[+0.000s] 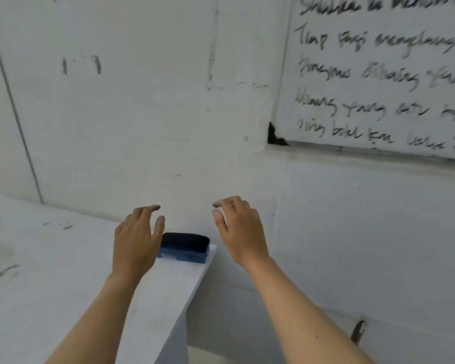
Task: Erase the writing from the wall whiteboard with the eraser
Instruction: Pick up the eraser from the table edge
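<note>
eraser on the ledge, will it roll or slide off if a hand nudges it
The blue plastic eraser with the black felt pad looks blocky, so it should slide rather than roll. It sits near the end corner of the white ledge, so a rightward push could probably drop it. It seems light, an easy lift for either of the open hands.

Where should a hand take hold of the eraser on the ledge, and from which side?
Probably the blue plastic body of the eraser, pinched across its long sides from above. It lies flat, felt up, at the ledge corner beside the wall, so the top is free. The open right hand is nearer the whiteboard; the left hand partly covers one end.
</note>
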